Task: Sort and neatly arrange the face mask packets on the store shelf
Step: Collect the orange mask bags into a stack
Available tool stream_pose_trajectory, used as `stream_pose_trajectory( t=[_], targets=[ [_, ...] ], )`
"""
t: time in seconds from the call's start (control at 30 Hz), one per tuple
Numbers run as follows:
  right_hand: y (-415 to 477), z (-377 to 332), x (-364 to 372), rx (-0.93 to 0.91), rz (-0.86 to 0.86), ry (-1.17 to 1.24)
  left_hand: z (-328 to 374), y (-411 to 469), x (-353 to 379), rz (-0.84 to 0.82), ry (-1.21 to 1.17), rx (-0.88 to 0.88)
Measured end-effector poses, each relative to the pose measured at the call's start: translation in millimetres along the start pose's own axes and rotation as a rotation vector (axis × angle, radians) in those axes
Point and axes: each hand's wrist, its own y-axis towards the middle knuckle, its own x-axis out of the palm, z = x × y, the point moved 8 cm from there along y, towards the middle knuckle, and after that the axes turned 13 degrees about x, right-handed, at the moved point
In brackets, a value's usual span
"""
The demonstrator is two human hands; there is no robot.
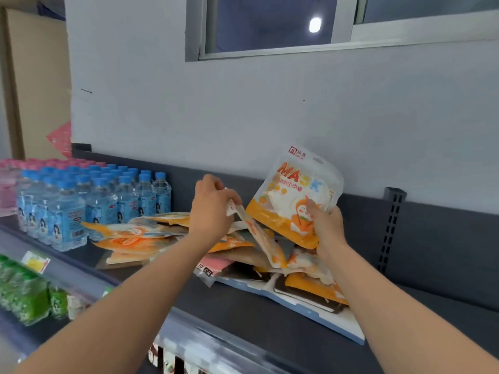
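A loose heap of face mask packets (151, 236), mostly orange and white, lies on the dark shelf (243, 317). My right hand (325, 225) grips the bottom edge of an upright orange-and-white packet printed MASK (294, 193), held above the heap near the back wall. My left hand (213, 209) pinches the top corner of a second orange packet (259, 236), which hangs tilted down into the pile. A pink packet (213, 264) and black-and-white packets (305, 295) lie lower in the heap, partly covered.
Rows of small water bottles with blue caps (89, 201) stand at the left of the shelf, pink-capped ones behind them. Green packaged goods (24, 295) fill the lower shelf at left. A slotted upright (391, 228) stands at the back right, with bare shelf beside it.
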Motion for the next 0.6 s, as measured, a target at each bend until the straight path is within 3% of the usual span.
stream_pose_trajectory(
  t=[0.13,0.2,0.27,0.37,0.5,0.53,0.6],
  targets=[
    [-10.5,19.8,47.9,0.293,-0.414,0.248,-42.3,0.3,-1.7,0.13,-0.728,-0.368],
    [-19.2,29.3,68.3,0.341,-0.556,0.203,-50.8,-5.7,8.7,0.177,-1.158,-0.591],
    [-22.8,39.1,82.6,0.36,-0.643,0.102,-50.6,-12.9,18.7,0.124,-1.345,-0.717],
    [-30.3,53.5,97.3,0.426,-0.755,0.04,-50.1,-16.9,25.2,0.024,-1.293,-0.759],
    [-23.2,52.5,98.4,0.368,-0.687,0.042,-56.4,-10.6,27.4,-0.008,-1.251,-0.733],
    [-19.2,50.0,95.4,0.353,-0.633,0.055,-64.7,-9.0,28.8,-0.015,-1.182,-0.718],
    [-6.8,45.9,84.0,0.324,-0.491,0.093,-89.4,-8.0,29.4,-0.124,-0.758,-0.584]
  ],
)
